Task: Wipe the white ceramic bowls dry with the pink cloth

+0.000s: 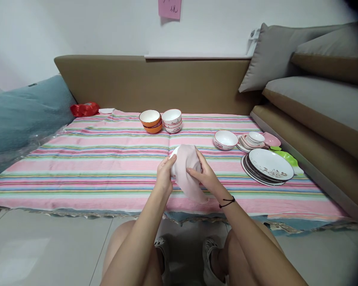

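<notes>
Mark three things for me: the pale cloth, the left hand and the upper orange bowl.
Pale cloth (185, 161): head view, upper part.
Left hand (165, 173): head view, back of hand.
Upper orange bowl (152, 123): head view, outer wall.

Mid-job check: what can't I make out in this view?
Head view: most of the white dish, covered by the pink cloth.
Head view: far fingertips of the left hand, behind the white dish.
Head view: part of the green dish, behind the plate stack.
Head view: top of the pink note, cut off by the frame edge.
</notes>
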A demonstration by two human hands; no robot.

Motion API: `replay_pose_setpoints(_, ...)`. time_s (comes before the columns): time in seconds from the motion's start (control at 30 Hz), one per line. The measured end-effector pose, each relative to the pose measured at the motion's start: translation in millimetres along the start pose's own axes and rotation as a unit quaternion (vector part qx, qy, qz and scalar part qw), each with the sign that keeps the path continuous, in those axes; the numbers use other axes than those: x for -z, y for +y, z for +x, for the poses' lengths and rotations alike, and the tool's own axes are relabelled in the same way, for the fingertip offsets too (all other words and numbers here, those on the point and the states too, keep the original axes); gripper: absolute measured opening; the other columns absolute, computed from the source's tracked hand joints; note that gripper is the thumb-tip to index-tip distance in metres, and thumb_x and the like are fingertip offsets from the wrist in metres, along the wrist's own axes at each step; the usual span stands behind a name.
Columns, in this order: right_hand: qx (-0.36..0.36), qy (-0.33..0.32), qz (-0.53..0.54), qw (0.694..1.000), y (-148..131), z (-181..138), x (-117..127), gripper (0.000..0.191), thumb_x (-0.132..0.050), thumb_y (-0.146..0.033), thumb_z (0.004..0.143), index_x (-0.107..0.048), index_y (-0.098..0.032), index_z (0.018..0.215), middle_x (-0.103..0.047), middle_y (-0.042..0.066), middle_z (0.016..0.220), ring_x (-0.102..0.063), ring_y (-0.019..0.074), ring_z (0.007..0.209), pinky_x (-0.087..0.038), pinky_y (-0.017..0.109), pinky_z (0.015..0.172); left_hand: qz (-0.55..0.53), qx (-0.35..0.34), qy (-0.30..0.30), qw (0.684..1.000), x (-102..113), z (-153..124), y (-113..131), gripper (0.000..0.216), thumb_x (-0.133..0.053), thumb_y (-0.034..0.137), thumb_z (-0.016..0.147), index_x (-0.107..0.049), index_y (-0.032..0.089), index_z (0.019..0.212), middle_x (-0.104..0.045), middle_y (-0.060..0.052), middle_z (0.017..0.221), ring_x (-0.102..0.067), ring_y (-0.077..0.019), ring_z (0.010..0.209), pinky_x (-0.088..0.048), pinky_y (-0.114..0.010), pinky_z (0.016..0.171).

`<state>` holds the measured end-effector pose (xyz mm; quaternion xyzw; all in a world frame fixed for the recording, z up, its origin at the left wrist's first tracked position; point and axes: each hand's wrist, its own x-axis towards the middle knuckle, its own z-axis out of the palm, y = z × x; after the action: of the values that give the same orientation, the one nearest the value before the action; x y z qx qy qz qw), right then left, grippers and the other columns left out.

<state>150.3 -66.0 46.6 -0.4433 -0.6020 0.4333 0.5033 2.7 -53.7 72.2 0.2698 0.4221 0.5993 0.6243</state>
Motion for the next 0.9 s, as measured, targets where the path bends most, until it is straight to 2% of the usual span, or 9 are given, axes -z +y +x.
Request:
replay_pose_setpoints(0.07, 0.001, 0.002, 0.001, 1.000, -0.2, 0.3, 0.5, 0.087, -0.068, -0.048, 0.078, -0.023, -0.030, 0.150, -0.024, 0.001, 0.157, -0.029, 0.0238, 0.142, -0.027, 0.042, 0.117, -0.003, 0.005, -0.006, 1.000, 1.1, 0.1, -0.2, 0.042, -0.084, 0.043, 0.054, -0.053, 0.016, 0.064, -0.053, 0.005, 0.055, -0.046, -0.0068, 0.047, -0.033, -0.020, 0.045)
replay_pose_setpoints(0.17, -0.002, 0.006, 0.004, 1.000, -0.2, 0.9, 1.0, 0.087, -0.068, -0.048, 0.078, -0.023, -0.031, 0.150, -0.026, 0.000, 0.156, -0.030, 0.0238, 0.142, -0.029, 0.042, 0.117, 0.001, 0.014, -0.048, 0.999, 3.0, 0.3, -0.7, 0.042, -0.085, 0.038, 0.055, -0.062, 0.016, 0.082, -0.067, 0.000, 0.073, -0.060, -0.0128, 0.061, -0.047, -0.024, 0.057)
replay_pose_setpoints(0.27, -0.006, 0.008, 0.011, 1.000, -0.4, 1.2, 1.0, 0.086, -0.067, -0.049, 0.079, -0.023, -0.031, 0.150, -0.026, 0.000, 0.156, -0.031, 0.0234, 0.141, -0.029, 0.040, 0.117, 0.009, 0.011, -0.078, 0.997, 4.0, 0.6, -1.0, 0.050, -0.086, 0.034, 0.055, -0.064, 0.016, 0.096, -0.070, -0.004, 0.086, -0.064, -0.0159, 0.070, -0.051, -0.028, 0.065)
replay_pose_setpoints(0.5, -0.004, 0.034, 0.014, 0.999, 2.3, 4.7, -0.3, 0.069, -0.053, -0.051, 0.088, -0.028, -0.031, 0.149, -0.026, -0.002, 0.156, -0.026, 0.0201, 0.144, -0.022, 0.039, 0.119, 0.008, -0.011, -0.069, 0.998, 0.2, 0.8, -4.7, 0.043, -0.083, 0.040, 0.060, -0.067, 0.014, 0.090, -0.068, -0.002, 0.078, -0.058, -0.0100, 0.062, -0.045, -0.020, 0.058)
replay_pose_setpoints(0.73, -0.019, 0.021, 0.044, 0.999, -1.2, 5.5, -0.2, 0.071, -0.057, -0.051, 0.085, -0.030, -0.032, 0.148, -0.028, -0.003, 0.155, -0.027, 0.0212, 0.143, -0.021, 0.041, 0.119, 0.001, -0.005, -0.053, 0.999, -1.1, -1.5, -3.3, 0.043, -0.085, 0.041, 0.057, -0.065, 0.015, 0.084, -0.067, 0.000, 0.074, -0.057, -0.0098, 0.059, -0.043, -0.020, 0.055)
replay_pose_setpoints(0.83, -0.026, 0.023, 0.072, 0.997, -1.6, 6.0, 1.4, 0.062, -0.049, -0.052, 0.090, -0.034, -0.032, 0.146, -0.030, -0.003, 0.155, -0.027, 0.0205, 0.143, -0.021, 0.041, 0.119, -0.006, 0.008, -0.048, 0.999, -1.7, -2.6, -1.0, 0.044, -0.085, 0.041, 0.056, -0.063, 0.015, 0.084, -0.068, 0.000, 0.073, -0.059, -0.0112, 0.059, -0.046, -0.022, 0.056)
replay_pose_setpoints(0.9, -0.023, 0.030, 0.075, 0.996, -0.3, 6.3, 2.4, 0.061, -0.051, -0.051, 0.089, -0.036, -0.033, 0.145, -0.031, -0.003, 0.154, -0.028, 0.0206, 0.142, -0.021, 0.041, 0.119, -0.019, 0.019, -0.043, 0.999, -2.4, -3.2, -0.1, 0.045, -0.085, 0.042, 0.054, -0.061, 0.016, 0.082, -0.067, 0.000, 0.072, -0.059, -0.0117, 0.058, -0.047, -0.023, 0.056)
